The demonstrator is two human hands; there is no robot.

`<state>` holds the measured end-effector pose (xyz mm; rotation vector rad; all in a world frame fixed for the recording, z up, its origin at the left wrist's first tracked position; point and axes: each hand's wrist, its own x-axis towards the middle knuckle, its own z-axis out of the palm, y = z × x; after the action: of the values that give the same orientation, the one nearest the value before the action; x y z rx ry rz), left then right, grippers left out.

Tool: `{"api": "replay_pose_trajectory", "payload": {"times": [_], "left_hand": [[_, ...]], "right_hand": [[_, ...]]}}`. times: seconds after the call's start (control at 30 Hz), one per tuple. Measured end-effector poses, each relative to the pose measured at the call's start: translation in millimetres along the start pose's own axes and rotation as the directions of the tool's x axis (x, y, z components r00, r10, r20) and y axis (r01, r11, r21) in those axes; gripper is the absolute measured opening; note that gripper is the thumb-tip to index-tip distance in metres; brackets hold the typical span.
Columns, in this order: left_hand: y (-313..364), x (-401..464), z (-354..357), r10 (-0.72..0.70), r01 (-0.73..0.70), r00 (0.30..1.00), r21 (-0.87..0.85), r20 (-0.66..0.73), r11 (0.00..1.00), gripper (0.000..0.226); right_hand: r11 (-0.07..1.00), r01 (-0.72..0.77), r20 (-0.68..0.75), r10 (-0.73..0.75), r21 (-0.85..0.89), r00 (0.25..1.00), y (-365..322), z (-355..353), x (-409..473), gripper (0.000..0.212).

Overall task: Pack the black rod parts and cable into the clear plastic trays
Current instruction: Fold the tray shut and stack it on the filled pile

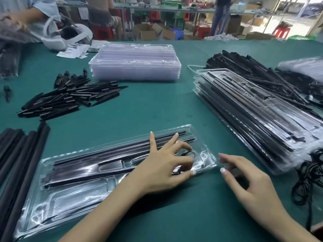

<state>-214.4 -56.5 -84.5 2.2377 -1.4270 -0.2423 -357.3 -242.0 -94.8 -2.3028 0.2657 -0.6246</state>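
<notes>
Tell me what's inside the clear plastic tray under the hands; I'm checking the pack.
The clear plastic tray holds long black rods in its far channels. The left hand presses a coiled black cable into the right-end pocket, hiding most of it. The near recess looks empty.

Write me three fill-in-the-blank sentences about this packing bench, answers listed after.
1. The left hand presses a coiled black ____ into the near tray.
2. The table has a ____ cover.
3. The stack of empty trays lies at the ____ side of the table.

Missing words: cable; green; far
</notes>
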Motion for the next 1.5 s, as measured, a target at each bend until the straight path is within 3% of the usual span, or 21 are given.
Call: {"api": "replay_pose_trajectory", "payload": {"times": [0.1,0.27,0.37,0.43,0.6,0.77,0.87,0.97,1.2,1.37,1.5], "left_hand": [[-0.1,-1.7,-1.5,0.034,-0.034,0.999,-0.018,0.014,0.999,0.016],[-1.3,-1.5,5.2,0.106,-0.107,0.993,0.028,0.044,0.994,0.017],[-0.3,-1.4,9.3,0.151,-0.151,0.988,0.004,0.023,0.989,0.030],[-1.3,-1.7,8.0,0.154,-0.157,0.987,-0.082,-0.036,0.984,0.021],[-1.2,-2.2,3.7,0.135,-0.156,0.985,-0.209,-0.112,0.965,0.018],[-1.6,-2.7,2.9,0.137,-0.158,0.985,-0.218,-0.108,0.963,0.020],[-0.9,-1.8,5.0,0.152,-0.169,0.983,-0.181,-0.103,0.969,0.018],[-0.1,-1.8,4.0,0.145,-0.164,0.983,-0.189,-0.114,0.968,0.018],[-1.3,-3.4,5.6,0.142,-0.146,0.989,-0.092,-0.047,0.985,0.018],[-0.7,-3.8,7.8,0.153,-0.153,0.988,-0.017,-0.030,0.988,0.016],[-1.0,-4.0,8.2,0.145,-0.147,0.989,-0.048,-0.036,0.988,0.014]], "right_hand": [[0.992,-0.096,-0.011,0.097,0.079,0.995,1.3,2.0,-1.4,0.032],[0.996,-0.075,-0.088,0.079,0.047,0.993,2.3,4.1,-5.3,0.030],[0.995,0.086,-0.102,-0.091,-0.055,0.991,3.1,8.5,-5.9,0.016],[0.964,0.199,-0.055,-0.212,-0.176,0.976,4.4,8.6,-5.5,0.011],[0.796,0.370,0.114,-0.362,-0.480,0.925,7.2,4.8,0.5,0.039],[0.779,0.394,0.145,-0.373,-0.487,0.916,7.4,14.4,3.6,0.043],[0.648,0.521,0.222,-0.488,-0.556,0.844,3.4,17.1,8.6,0.035],[0.567,0.640,0.353,-0.540,-0.518,0.764,-5.1,23.9,13.5,0.029],[0.682,0.620,0.373,-0.499,-0.388,0.782,-6.6,13.7,-3.2,0.040],[0.689,0.637,0.105,-0.646,-0.345,0.756,12.3,-15.5,-16.7,0.023],[0.762,0.553,0.119,-0.548,-0.337,0.828,18.4,-17.4,-0.8,0.026]]}}
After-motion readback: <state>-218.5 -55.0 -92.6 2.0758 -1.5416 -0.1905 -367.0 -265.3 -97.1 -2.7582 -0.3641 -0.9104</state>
